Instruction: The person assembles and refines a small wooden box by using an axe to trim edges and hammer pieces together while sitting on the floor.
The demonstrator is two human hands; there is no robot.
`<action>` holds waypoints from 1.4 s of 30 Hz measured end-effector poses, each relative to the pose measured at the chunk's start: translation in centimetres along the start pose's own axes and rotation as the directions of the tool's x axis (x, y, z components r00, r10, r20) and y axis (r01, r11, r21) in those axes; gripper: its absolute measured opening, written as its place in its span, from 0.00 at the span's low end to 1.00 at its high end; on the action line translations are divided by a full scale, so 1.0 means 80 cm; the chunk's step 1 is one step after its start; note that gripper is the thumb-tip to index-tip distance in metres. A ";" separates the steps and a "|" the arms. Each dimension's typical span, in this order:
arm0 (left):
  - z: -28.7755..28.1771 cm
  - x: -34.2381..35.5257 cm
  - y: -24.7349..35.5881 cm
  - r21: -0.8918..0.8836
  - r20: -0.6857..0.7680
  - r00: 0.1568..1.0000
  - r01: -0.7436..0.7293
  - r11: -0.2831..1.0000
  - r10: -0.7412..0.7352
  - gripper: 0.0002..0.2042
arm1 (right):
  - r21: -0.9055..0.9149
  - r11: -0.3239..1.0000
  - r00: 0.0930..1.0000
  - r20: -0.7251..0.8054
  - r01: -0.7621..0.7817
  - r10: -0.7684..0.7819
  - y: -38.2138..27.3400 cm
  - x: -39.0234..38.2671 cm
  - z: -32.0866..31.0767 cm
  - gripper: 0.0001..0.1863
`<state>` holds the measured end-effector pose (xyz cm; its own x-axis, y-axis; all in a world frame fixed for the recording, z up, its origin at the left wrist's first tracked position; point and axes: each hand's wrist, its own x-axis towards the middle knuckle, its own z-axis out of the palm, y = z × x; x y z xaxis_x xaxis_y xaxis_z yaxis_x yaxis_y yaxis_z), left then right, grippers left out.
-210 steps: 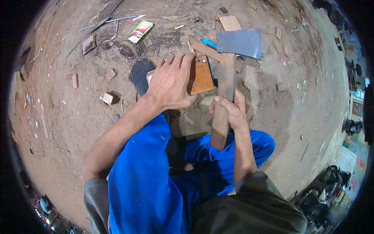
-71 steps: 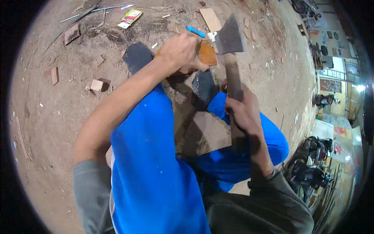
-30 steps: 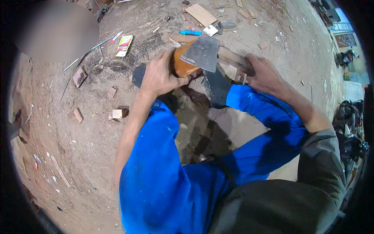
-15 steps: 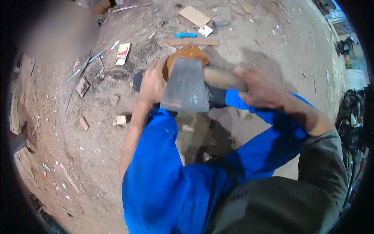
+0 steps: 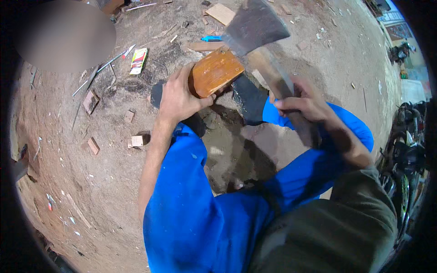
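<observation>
In my left hand (image 5: 182, 94) is an orange-brown wooden block (image 5: 216, 72), gripped at its left side with the thumb along the near edge. Small round marks show on its far and right corners. My right hand (image 5: 302, 102) is wrapped round the wooden handle of a hatchet (image 5: 257, 27). The broad grey blade is raised up and to the right of the block, apart from it, and looks slightly blurred. The handle slants down past my right hand toward my knee. My feet in dark footwear are on either side of the block.
Beyond the block a flat wooden strip (image 5: 205, 46) and a blue marker-like object (image 5: 211, 39) lie on the dirt floor. A pale board (image 5: 220, 14) is farther off. Left are a yellow-white packet (image 5: 139, 61), thin rods and wood offcuts (image 5: 137, 141). Dark clutter (image 5: 409, 150) lines the right.
My right hand has swung the hatchet blade up and away to the right, uncovering the block. The left hand keeps its hold on the block.
</observation>
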<state>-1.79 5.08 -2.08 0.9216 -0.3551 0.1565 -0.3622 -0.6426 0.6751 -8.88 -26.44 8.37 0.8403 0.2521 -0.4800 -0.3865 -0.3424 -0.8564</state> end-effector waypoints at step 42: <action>-0.001 -0.005 -0.007 0.070 -0.012 0.998 0.060 0.996 -0.059 0.46 | -0.013 0.942 0.806 -0.514 0.336 -0.294 -0.036 -0.038 0.100 0.14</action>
<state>-1.93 5.62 -2.44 0.9432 -0.3078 0.1250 -0.3150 -0.7088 0.6312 -13.35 -18.96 10.74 0.9862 -0.1615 -0.0368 -0.0768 -0.2492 -0.9654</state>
